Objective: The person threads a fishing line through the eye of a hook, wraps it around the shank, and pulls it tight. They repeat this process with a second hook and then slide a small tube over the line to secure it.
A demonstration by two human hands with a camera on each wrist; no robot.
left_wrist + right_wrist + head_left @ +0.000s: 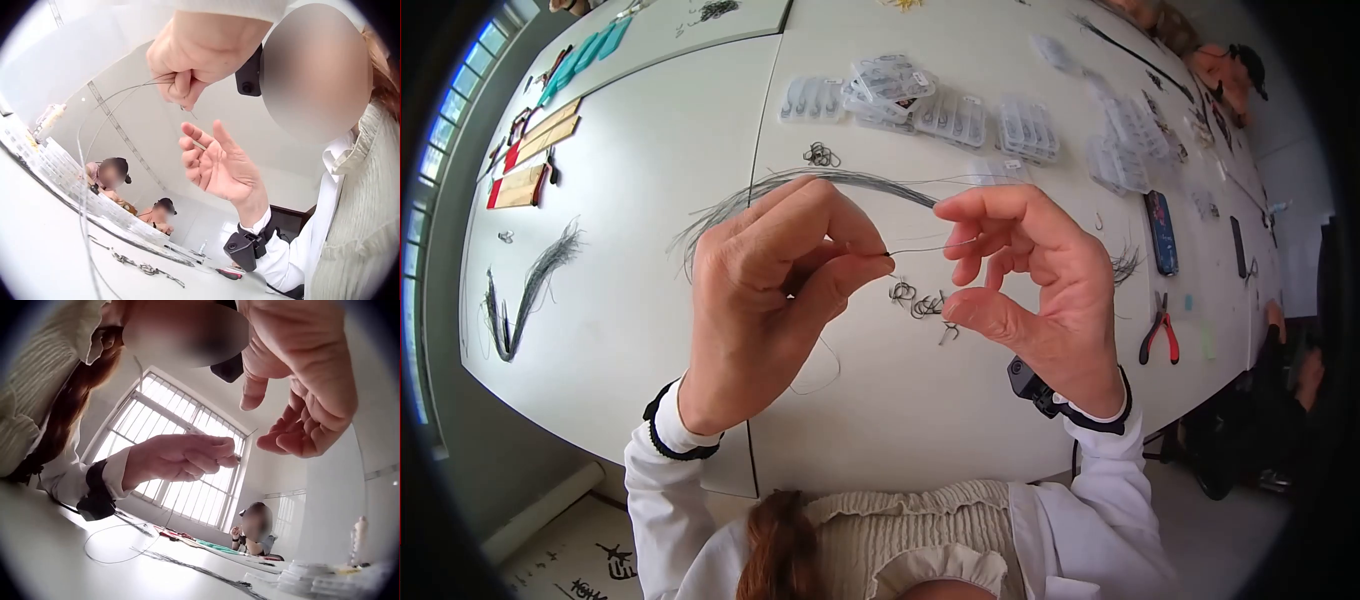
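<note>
Thumb and forefinger of my left hand (770, 285) pinch a thin grey line (925, 248) beside a tiny dark piece at the fingertips, too small to make out. From that pinch the line stretches toward my right hand (1050, 285), whose thumb stands well apart from its loosely bent fingers. In the left wrist view, long loops of line (80, 144) trail from the left hand. On the table beneath the hands lie several dark fish hooks (920, 303). Behind the left hand spreads a bundle of grey lines (860, 180), partly hidden by both hands.
Clear plastic boxes of hooks (953, 117) stand at the back, near a small pile of dark hooks (821, 154). Red-handled pliers (1161, 335) and a dark blue case (1161, 232) lie at right. Another line bundle (535, 285) is at left. People sit across the table.
</note>
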